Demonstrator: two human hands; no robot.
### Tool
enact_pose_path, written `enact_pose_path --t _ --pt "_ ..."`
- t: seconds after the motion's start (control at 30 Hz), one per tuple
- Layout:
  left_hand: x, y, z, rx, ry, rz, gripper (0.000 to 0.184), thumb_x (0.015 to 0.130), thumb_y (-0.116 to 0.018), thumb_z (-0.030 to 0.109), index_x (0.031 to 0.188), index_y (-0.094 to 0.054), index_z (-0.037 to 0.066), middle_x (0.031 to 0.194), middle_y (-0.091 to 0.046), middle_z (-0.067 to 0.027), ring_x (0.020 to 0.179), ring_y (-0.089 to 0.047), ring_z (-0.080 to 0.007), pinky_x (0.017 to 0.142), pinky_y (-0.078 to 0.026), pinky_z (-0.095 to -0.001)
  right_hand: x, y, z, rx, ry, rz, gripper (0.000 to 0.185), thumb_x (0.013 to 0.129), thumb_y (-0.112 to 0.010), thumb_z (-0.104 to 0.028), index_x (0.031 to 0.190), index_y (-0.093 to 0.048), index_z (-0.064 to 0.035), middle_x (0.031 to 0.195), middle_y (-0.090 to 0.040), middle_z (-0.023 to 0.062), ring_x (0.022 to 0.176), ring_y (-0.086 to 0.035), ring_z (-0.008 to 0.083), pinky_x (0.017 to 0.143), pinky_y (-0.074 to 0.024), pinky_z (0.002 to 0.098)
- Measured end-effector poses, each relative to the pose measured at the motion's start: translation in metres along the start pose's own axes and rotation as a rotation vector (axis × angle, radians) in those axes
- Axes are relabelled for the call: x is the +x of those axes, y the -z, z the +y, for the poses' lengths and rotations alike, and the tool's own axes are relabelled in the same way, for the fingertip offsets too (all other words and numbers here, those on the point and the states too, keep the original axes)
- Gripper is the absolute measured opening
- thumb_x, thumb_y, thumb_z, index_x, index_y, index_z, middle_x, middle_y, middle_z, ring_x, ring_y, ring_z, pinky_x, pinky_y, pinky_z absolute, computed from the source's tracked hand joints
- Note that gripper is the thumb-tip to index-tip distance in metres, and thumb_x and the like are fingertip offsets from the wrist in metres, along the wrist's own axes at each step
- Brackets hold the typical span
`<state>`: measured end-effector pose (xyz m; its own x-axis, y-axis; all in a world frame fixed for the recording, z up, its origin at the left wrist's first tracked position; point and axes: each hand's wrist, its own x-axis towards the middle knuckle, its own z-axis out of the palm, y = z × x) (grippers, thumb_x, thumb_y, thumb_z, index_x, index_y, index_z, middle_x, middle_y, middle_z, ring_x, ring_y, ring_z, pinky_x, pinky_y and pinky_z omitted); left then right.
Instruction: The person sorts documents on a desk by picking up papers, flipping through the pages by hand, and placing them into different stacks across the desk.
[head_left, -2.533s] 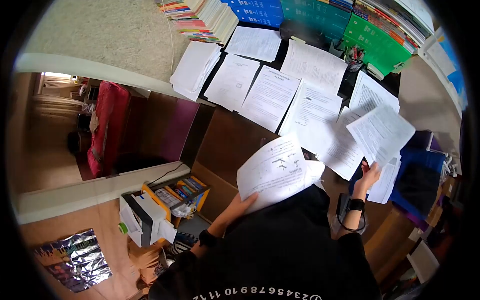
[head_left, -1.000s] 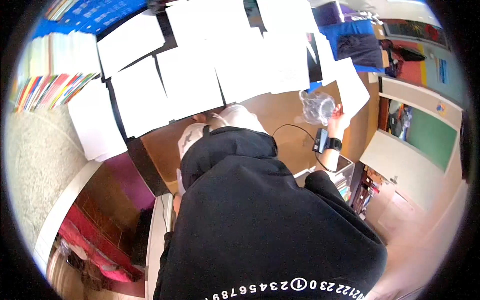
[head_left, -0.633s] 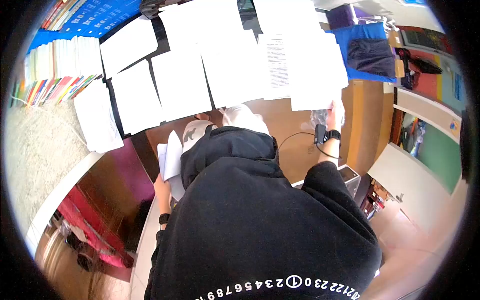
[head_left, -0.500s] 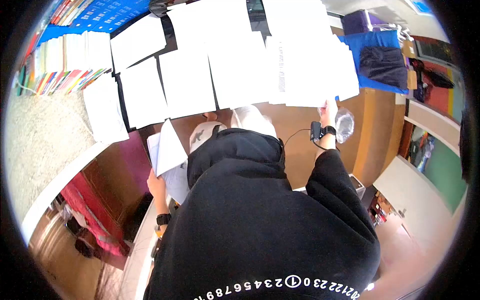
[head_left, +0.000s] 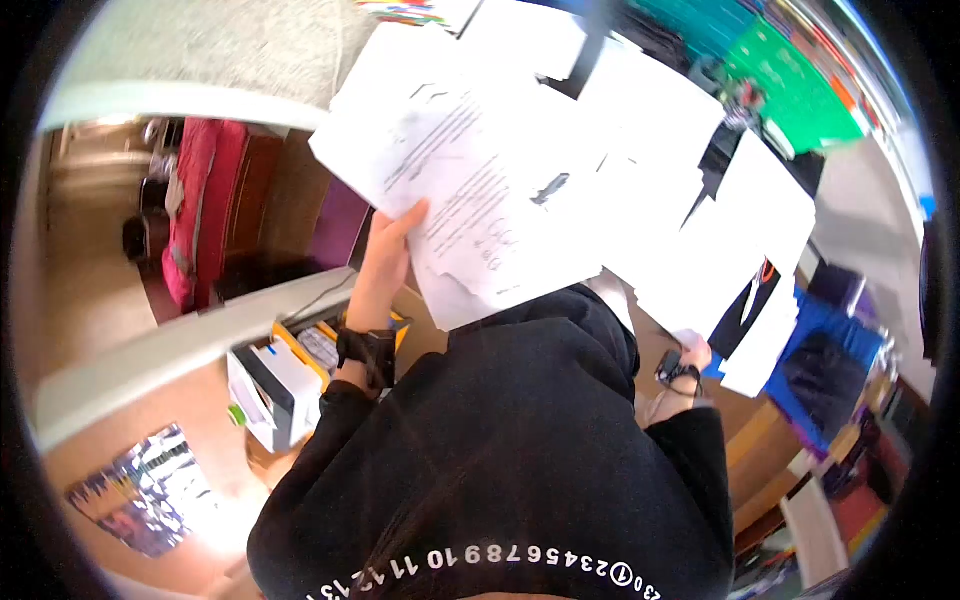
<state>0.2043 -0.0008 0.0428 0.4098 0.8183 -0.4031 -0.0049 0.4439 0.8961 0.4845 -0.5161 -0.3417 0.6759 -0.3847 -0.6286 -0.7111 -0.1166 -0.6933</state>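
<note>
My left hand [head_left: 388,250] is closed on a few printed sheets [head_left: 455,190], with the thumb on top. These sheets are raised over the left part of the desk and carry handwriting and printed lines. At the desk's front edge on the right, my right hand [head_left: 692,350] is at the lower edge of some white papers [head_left: 700,275]; its fingers are blurred and partly hidden. More papers [head_left: 765,205] lie spread across the dark desk, many washed out by glare.
A green file box [head_left: 795,85] and a pen holder [head_left: 742,105] stand at the back right. A blue cloth item [head_left: 825,350] is at the right. Low on the left are a box with papers [head_left: 275,390] and a shiny bag [head_left: 150,490].
The view has swung to the left. My left hand has come up and forward with its sheets, now over the desk. My right hand remains by the papers at the front edge.
</note>
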Motion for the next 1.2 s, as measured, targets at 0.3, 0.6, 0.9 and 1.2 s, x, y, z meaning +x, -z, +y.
enact_pose_path --t 0.3,0.6,0.9,1.2 --pt "0.012 -0.047 0.009 0.008 0.003 -0.210 0.041 0.085 -0.061 0.010 0.119 -0.047 -0.007 0.115 -0.056 -0.0125 0.102 -0.054 -0.0186 0.088 -0.044 -0.0308 -0.234 -0.069 -0.272 0.003 0.654 -0.578 0.037 0.096 -0.042 -0.029 0.118 -0.051 -0.0005 0.103 -0.062 0.0110 0.100 -0.058 0.0167 0.085 -0.0441 0.0276" --pt "0.023 -0.076 -0.029 0.002 -0.134 -0.211 0.034 0.086 -0.058 0.011 0.112 -0.053 -0.009 0.104 -0.060 -0.0131 0.090 -0.059 -0.0160 0.078 -0.046 -0.0265 -0.361 -0.155 -0.294 -0.306 1.143 -0.760 0.019 0.079 -0.068 -0.012 0.090 -0.058 -0.0003 0.071 -0.061 0.0028 0.065 -0.055 0.0061 0.061 -0.0422 0.0188" --pt "0.044 -0.052 -0.029 -0.027 -0.199 -0.333 0.032 0.090 -0.056 0.014 0.113 -0.053 -0.007 0.103 -0.060 -0.0087 0.092 -0.055 -0.0108 0.079 -0.044 -0.0238 -0.370 -0.165 -0.300 -0.147 0.779 -0.919 0.010 0.086 -0.062 -0.014 0.091 -0.062 -0.0057 0.064 -0.053 -0.0079 0.049 -0.037 -0.0016 0.043 -0.0231 0.0151" --pt "0.092 0.023 0.005 0.265 -0.463 -0.202 0.034 0.090 -0.054 0.015 0.118 -0.049 -0.005 0.106 -0.058 -0.0114 0.090 -0.054 -0.0139 0.080 -0.042 -0.0251 -0.376 -0.110 -0.461 -0.292 1.387 -0.171 0.026 0.086 -0.059 -0.013 0.109 -0.063 -0.0003 0.098 -0.066 0.0097 0.088 -0.062 0.0147 0.076 -0.0495 0.0256"
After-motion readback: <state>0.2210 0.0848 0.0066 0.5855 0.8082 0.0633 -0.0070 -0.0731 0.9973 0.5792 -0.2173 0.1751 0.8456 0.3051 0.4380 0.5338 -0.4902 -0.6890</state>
